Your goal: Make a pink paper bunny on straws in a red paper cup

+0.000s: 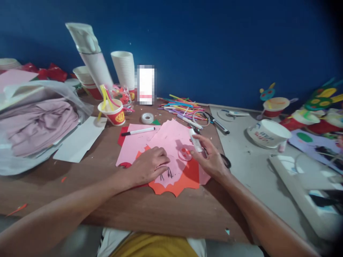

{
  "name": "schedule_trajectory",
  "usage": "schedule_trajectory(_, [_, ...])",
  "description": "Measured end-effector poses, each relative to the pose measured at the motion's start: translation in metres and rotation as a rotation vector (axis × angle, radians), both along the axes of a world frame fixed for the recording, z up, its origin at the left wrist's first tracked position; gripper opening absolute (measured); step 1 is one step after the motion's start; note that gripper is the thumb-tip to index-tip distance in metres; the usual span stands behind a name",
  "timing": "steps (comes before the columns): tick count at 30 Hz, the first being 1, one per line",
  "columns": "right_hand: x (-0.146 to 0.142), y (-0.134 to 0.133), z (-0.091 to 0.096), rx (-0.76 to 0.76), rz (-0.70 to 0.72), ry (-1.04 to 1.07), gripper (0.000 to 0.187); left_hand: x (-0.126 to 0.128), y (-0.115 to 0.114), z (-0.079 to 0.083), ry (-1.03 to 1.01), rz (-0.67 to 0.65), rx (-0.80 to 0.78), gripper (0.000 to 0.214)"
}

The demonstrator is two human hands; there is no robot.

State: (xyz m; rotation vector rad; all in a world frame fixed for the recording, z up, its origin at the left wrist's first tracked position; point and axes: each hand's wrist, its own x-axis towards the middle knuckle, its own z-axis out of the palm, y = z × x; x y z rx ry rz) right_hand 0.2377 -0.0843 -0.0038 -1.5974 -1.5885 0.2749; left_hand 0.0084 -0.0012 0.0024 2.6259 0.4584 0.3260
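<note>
My left hand [148, 166] rests with curled fingers on a pink zigzag-edged paper cutout [174, 142], pressing it down onto an orange zigzag-edged cutout [177, 185] beneath it. My right hand [211, 159] holds a white glue stick [195, 140] tilted over the pink paper. A small pink disc with red dots [185, 153] lies on the paper between my hands. Black pen marks [166, 174] show near my left fingers.
A black marker [138, 131] lies on pink sheets, with a tape roll [147, 117], a red paper cup with straws [114, 112], loose coloured straws [182, 105] and black-handled scissors [226, 161] nearby. Stacked white cups [123, 69] stand behind. Folded cloth [37, 123] lies left, craft cups [268, 132] right.
</note>
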Motion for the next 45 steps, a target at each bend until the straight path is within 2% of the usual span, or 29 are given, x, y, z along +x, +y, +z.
schedule_trajectory(5, [0.004, 0.003, -0.004, 0.046, 0.003, -0.268, 0.02, 0.005, -0.005, 0.005, 0.05, 0.097, -0.017, 0.017])
schedule_trajectory(12, [0.009, 0.003, -0.01, 0.01, -0.105, -0.494, 0.025, 0.009, -0.007, 0.007, 0.094, 0.128, -0.052, 0.015])
schedule_trajectory(16, [0.008, 0.002, -0.007, -0.026, -0.137, -0.612, 0.026, 0.01, -0.009, 0.004, 0.059, 0.141, -0.051, 0.014])
schedule_trajectory(19, [0.004, 0.0, -0.004, 0.002, -0.144, -0.679, 0.027, 0.008, -0.009, 0.003, 0.026, 0.15, -0.062, 0.013])
schedule_trajectory(24, [-0.005, -0.003, -0.001, 0.018, -0.065, -0.696, 0.029, -0.001, 0.0, 0.011, -0.094, 0.194, -0.136, 0.017])
schedule_trajectory(30, [-0.01, -0.004, -0.002, -0.049, -0.06, -0.735, 0.04, -0.018, 0.02, 0.013, -0.119, 0.367, -0.043, 0.017])
schedule_trajectory(35, [-0.001, 0.0, -0.005, -0.059, -0.124, -0.77, 0.037, -0.02, 0.016, 0.009, 0.016, 0.358, 0.019, 0.02])
schedule_trajectory(40, [-0.002, -0.001, -0.002, 0.002, -0.175, -0.766, 0.027, -0.016, 0.01, 0.01, 0.048, 0.332, 0.002, 0.02])
schedule_trajectory(45, [-0.027, -0.012, 0.0, 0.013, 0.042, -0.611, 0.019, -0.015, 0.005, 0.014, 0.093, 0.314, -0.08, 0.018])
